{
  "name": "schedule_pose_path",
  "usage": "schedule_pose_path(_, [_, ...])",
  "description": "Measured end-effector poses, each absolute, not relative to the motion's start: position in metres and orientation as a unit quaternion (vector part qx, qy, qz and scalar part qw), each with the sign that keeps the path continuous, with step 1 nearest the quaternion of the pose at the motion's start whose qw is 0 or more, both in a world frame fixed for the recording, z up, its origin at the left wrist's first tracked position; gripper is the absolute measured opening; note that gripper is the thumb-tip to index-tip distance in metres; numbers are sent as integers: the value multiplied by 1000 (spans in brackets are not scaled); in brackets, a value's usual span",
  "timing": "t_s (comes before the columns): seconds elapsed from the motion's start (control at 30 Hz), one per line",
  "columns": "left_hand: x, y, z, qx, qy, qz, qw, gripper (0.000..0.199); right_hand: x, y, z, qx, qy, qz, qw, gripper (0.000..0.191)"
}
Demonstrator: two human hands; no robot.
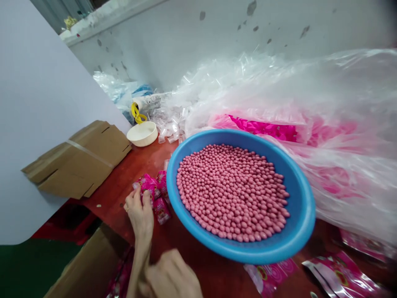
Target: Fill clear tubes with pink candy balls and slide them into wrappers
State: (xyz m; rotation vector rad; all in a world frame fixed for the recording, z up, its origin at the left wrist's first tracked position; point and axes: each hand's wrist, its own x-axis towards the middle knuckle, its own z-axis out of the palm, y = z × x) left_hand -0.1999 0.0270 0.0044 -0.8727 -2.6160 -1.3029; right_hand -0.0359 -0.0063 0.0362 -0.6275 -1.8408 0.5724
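So here's where we're at: the fingers (145, 194) of our left hand (140, 213) are bunched together on a little heap of pink foil sachets (161, 210), and they look to be pinching them, just off the left rim of the blue plastic basin (305, 211). Our right hand (170, 278) sits closer to the camera, below the basin and overlapping the left forearm, but it's so blurred that we can't tell whether its fingers are open or closed, or if they've got anything. The basin itself sits on a red bench (198, 275) and is piled with loads of shiny pink round candies (232, 192). Behind the basin there's a big heap of clear plastic film (341, 174), with magenta printed film (263, 131) showing through it. Past the basin's far left edge are a pile of small clear plastic pieces (169, 124) and a cream bowl (142, 133). Printed pink pouches (341, 277) lie just below the basin's lower right edge. Left of the basin, farther out, a flattened cardboard box (82, 159) rests on a big white board (40, 103), and a concrete wall (186, 49) runs behind it all.
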Motion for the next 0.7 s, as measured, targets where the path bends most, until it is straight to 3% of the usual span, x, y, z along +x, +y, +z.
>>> schedule_pose_path(0.07, [-213,38,2,-306,-861,-399,72,52,-66,4,33,-277,-815,267,434,26])
schedule_pose_path(0.13, [-229,46,2,-333,-862,-373,81,50,-94,23,27,-304,-818,268,409,26])
schedule_pose_path(0.33, [-269,74,2,-461,-839,-287,30,36,-149,65,-8,-432,-787,257,357,51])
schedule_pose_path(0.5, [-265,87,0,-558,-800,-217,-33,30,-145,64,-15,-432,-810,234,319,51])
schedule_pose_path(0.7, [-256,52,1,-533,-818,-207,-52,22,-137,41,-15,-407,-841,217,284,51])
